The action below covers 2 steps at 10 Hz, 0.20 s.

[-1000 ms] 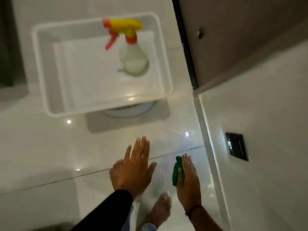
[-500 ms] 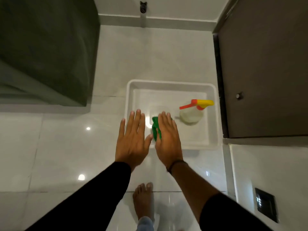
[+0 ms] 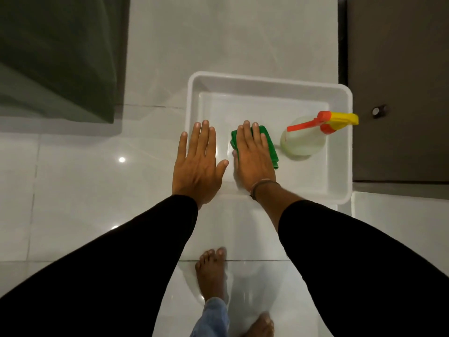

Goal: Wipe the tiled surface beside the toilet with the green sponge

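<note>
Head view: right hand (image 3: 254,159) grips green sponge (image 3: 268,144) over tray (image 3: 340,154); left hand (image 3: 198,164) flat, fingers spread.

We looked all over and there's honestly nothing readable here. Even the spray bottle (image 3: 303,139) shows us no label or brand.

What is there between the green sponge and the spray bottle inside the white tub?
Nothing: in the head view, only a bare strip of the white tub floor separates the green sponge, under the right hand, from the spray bottle.
</note>
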### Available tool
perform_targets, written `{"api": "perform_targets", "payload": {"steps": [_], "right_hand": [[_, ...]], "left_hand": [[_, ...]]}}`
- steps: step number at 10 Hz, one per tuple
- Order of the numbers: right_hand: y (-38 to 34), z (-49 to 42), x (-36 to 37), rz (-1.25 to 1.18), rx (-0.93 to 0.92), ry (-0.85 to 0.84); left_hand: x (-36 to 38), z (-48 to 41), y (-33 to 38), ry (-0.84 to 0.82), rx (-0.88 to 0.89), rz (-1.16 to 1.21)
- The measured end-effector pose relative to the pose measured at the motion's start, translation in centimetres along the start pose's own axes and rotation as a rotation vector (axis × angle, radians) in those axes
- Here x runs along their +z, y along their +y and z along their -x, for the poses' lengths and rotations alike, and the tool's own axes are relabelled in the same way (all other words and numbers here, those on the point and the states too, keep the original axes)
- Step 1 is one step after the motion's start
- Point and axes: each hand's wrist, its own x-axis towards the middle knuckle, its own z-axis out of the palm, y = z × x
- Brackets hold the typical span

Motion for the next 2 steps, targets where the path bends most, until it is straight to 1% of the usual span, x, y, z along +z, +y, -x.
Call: {"api": "perform_targets", "payload": {"steps": [1,2], "right_hand": [[-0.5,0.6,-2.0,-0.108,0.013,-0.048],[-0.5,2.0,-4.6,-0.245,0.021,-0.037]], "left_hand": [[-1.7,0.2,0.2,0.025,-0.011,0.027],[-3.2,1.1,0.7,0.080,0.022,0.062]]}}
